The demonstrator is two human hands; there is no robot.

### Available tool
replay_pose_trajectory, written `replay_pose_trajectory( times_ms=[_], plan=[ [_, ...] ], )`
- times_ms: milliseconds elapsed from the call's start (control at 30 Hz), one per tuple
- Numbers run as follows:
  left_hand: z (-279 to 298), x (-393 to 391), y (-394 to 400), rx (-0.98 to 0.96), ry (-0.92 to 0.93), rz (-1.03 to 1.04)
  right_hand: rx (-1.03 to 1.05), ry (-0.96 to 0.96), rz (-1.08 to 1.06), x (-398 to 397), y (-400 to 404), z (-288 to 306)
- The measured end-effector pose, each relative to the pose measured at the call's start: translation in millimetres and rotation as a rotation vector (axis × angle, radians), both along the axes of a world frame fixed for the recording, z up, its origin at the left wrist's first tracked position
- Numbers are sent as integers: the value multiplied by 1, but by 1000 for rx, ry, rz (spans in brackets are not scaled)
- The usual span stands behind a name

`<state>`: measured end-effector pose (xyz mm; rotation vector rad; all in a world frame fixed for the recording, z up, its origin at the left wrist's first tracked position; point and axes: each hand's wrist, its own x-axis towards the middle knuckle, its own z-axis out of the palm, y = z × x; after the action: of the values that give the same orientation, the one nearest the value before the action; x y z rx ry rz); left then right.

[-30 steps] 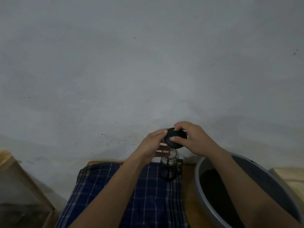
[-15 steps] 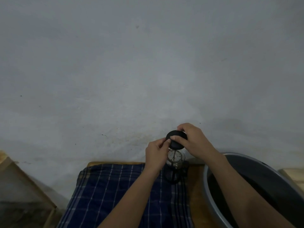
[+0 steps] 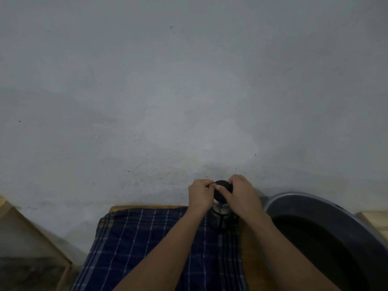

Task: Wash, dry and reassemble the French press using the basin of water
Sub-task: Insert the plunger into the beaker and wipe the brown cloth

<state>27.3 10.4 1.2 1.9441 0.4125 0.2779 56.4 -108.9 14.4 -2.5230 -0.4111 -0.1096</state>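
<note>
While both sets of fingers (image 3: 223, 189) are pinching the black lid (image 3: 223, 191) over the glass carafe (image 3: 222, 215) standing at the checked cloth's (image 3: 147, 238) two o'clock corner, a crooked push is risking tipping it toward the basin (image 3: 294, 201) at three o'clock.

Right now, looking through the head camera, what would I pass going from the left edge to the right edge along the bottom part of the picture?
Wooden frame → blue checked cloth → left hand → black lid over the glass French press → right hand → grey basin → pale wooden edge.
</note>
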Motion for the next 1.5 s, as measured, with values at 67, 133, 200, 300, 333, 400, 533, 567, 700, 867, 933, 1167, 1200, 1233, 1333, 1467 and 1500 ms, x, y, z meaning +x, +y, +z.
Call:
replay_pose_trajectory(
  times_ms=[67, 133, 200, 300, 333, 400, 533, 567, 700, 867, 933, 1167, 1200, 1233, 1333, 1467, 1500],
  plan=[
    [-5, 4, 1, 107, 17, -26, -20, 31, -37, -2, 3, -5],
    [-9, 5, 0, 153, 44, -39, -13, 69, -63, -3, 3, -11],
    [-17, 4, 4, 154, 62, -32, 15, 126, -64, -3, 6, -21],
    [-24, 1, 7, 123, 113, -22, 86, 141, -45, -5, 4, -32],
    [-26, -1, 8, 130, 139, -19, 94, 141, -38, -6, 3, -32],
    [-28, -7, 9, 136, 155, 7, 125, 138, -26, -9, 1, -29],
    [-25, -22, 6, 211, 98, 112, 269, 96, 3, -31, -3, -14],
    [-25, -27, 3, 232, 65, 124, 309, 95, 15, -41, -8, -9],
    [-23, -68, -18, 258, -13, 99, 386, 175, 114, -103, -48, 3],
    [-40, -134, -66, 41, 226, -172, 296, 406, 172, -181, -130, -1],
    [-53, -155, -86, -54, 360, -226, 233, 465, 143, -197, -156, -14],
    [-79, -205, -168, -194, 533, -279, 171, 470, -147, -234, -243, -89],
    [-81, -208, -177, -191, 526, -265, 197, 456, -182, -235, -251, -97],
    [-81, -210, -184, -194, 531, -262, 196, 440, -203, -236, -258, -104],
    [-89, -213, -205, -211, 525, -225, 144, 527, -182, -236, -269, -123],
    [-93, -225, -244, -168, 598, -240, 104, 554, -145, -245, -275, -134],
    [-96, -228, -252, -124, 600, -228, 104, 528, -132, -249, -277, -132]
  ],
)
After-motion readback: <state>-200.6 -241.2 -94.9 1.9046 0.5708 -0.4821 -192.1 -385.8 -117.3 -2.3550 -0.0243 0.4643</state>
